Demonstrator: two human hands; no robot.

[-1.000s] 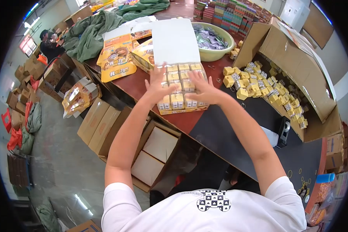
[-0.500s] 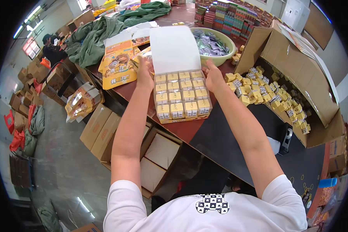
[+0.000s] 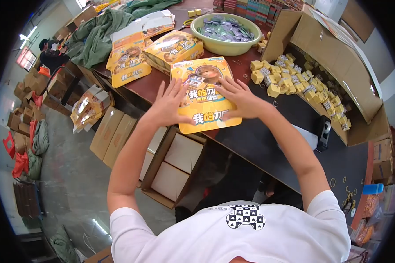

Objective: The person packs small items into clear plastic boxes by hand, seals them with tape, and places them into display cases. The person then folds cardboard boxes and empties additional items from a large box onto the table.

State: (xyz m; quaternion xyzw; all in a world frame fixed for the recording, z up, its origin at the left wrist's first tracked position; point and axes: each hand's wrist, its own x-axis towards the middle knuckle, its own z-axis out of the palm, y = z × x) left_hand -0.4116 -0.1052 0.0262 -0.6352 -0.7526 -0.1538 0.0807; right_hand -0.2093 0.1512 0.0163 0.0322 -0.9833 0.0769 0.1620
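A yellow printed display box [image 3: 204,104] lies in front of me at the table edge, its lid folded down over the top. My left hand [image 3: 169,105] rests on the lid's left side with fingers spread. On the right side, my right hand [image 3: 241,100] lies flat with its fingers stretched out. The small yellow cube toys inside the box are now hidden under the lid. Just behind it stands another closed yellow box [image 3: 175,47], and a flat printed carton [image 3: 129,61] lies to its left.
A pale green basin [image 3: 226,46] of small packets stands at the back. To the right, a tipped cardboard box [image 3: 333,57] spills yellow cube toys [image 3: 294,79] onto the table. A tape dispenser [image 3: 324,131] is near them. Below left sits an open carton [image 3: 173,166]. Another person [image 3: 52,55] is far left.
The box's white-backed lid has swung down over the rows of cube toys, showing its printed face. Both hands have moved from beside the raised lid onto its top.
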